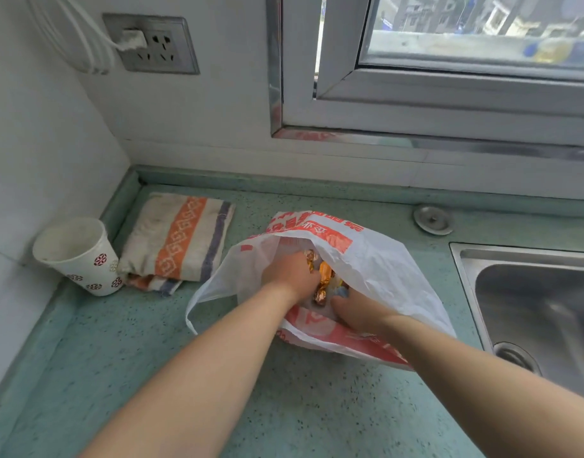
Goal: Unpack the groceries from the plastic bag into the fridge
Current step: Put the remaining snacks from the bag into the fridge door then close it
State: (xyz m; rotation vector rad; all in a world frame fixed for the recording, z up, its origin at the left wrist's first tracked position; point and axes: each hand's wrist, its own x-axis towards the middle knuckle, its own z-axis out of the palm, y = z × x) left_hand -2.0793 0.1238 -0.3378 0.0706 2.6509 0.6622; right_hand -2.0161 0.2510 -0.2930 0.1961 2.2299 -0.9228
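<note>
A white plastic bag (379, 259) with red print lies open on the green countertop (118, 358). Both my hands are inside its mouth. My left hand (289, 272) curls around several foil-wrapped sweets (323, 279), gold and orange, in the middle of the bag. My right hand (356, 310) lies lower right in the bag, fingers bent against a bluish wrapper and more sweets; its fingertips are partly hidden. No fridge is in view.
A paper cup (82, 259) with red patterns stands in the left corner. Beside it lies a folded striped cloth (178, 239). A steel sink (535, 302) is at the right, a window (449, 61) behind, a wall socket (151, 44) upper left.
</note>
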